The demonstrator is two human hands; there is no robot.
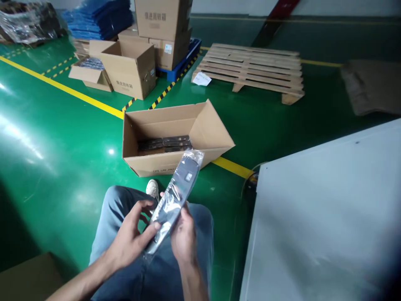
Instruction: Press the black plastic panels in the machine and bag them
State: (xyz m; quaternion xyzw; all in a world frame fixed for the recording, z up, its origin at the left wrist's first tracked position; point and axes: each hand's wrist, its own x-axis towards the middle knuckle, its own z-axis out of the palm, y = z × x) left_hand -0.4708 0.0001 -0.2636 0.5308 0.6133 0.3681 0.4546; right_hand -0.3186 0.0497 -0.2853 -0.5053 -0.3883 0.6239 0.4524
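Over the lap: a long dark part in a clear plastic sleeve (177, 194) slants up and away from the knees.
Left hand (133, 238): grips the sleeve's lower end from the left, thumb on top.
Right hand (183, 238): clasps the same end from the right, fingers behind it.
Beyond: an open cardboard box (175, 138) on the green floor (46, 159), dark parts (164, 144) stacked inside.

Your left hand (133, 238) is covering the lower end of the bagged dark part (178, 196); motion is blurring its details.
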